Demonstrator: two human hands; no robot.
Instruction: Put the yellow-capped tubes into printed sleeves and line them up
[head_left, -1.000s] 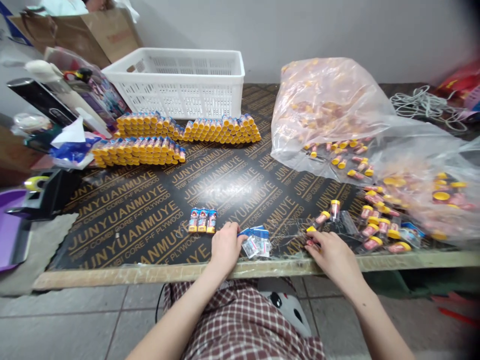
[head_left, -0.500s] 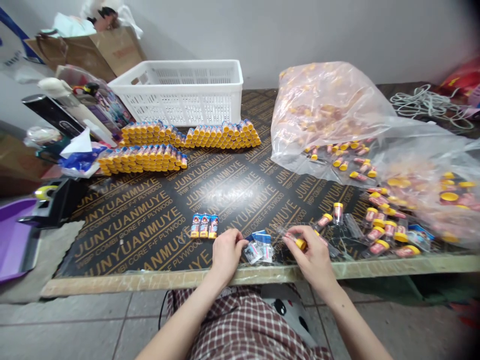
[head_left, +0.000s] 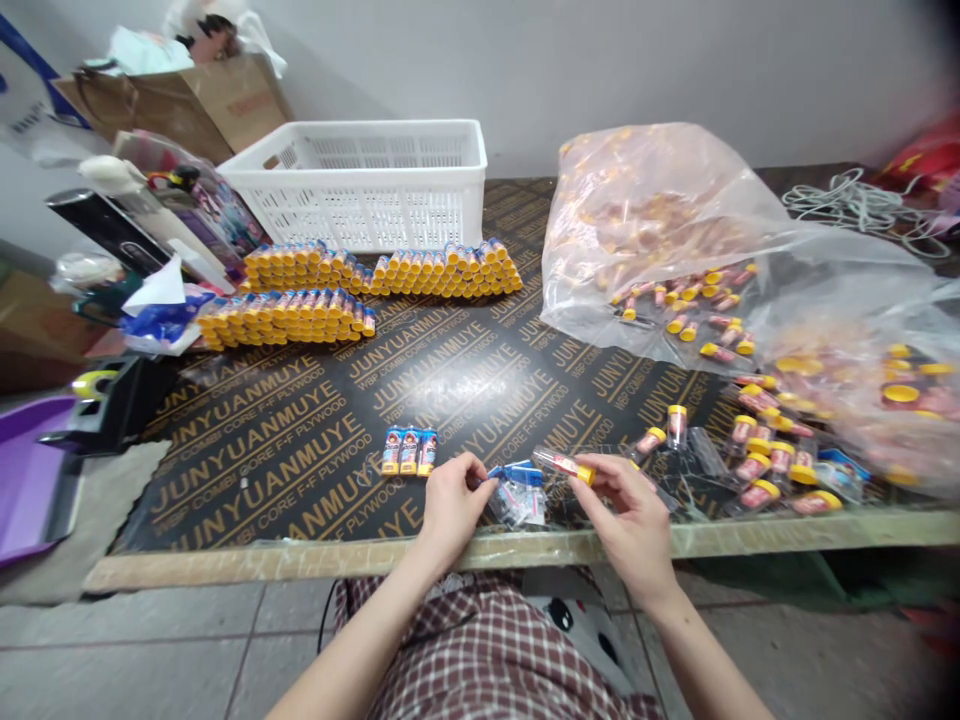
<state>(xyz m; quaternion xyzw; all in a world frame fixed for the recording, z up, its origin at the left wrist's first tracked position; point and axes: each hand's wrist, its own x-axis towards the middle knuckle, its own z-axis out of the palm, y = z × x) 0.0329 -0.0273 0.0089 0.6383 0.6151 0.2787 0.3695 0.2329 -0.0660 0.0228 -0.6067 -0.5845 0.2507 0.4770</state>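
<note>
My right hand (head_left: 630, 510) is closed on the yellow-capped end of a small clear tube (head_left: 561, 463) with a red label, its clear end pointing left. My left hand (head_left: 454, 505) is closed, thumb and finger pinched at the blue edge of a small packet (head_left: 493, 474). Between the hands lie several little clear packets (head_left: 526, 498) with blue tops. Just beyond my left hand, three blue-labelled tubes (head_left: 409, 451) are lined up side by side. To the right of my right hand, one capped tube (head_left: 676, 427) stands upright and another (head_left: 649, 441) lies tilted.
Loose yellow-capped tubes (head_left: 752, 467) spread at the right from a large clear plastic bag (head_left: 660, 190). Stacked blue-and-yellow tubes (head_left: 289, 320) sit before a white basket (head_left: 360, 205). A purple dustpan (head_left: 30, 470) is at far left. The wooden table edge (head_left: 300, 560) runs in front.
My right hand has brought the clear tube up and left, turning it so its label shows above the packets. My left hand has barely shifted; the packets beside it have moved slightly.
</note>
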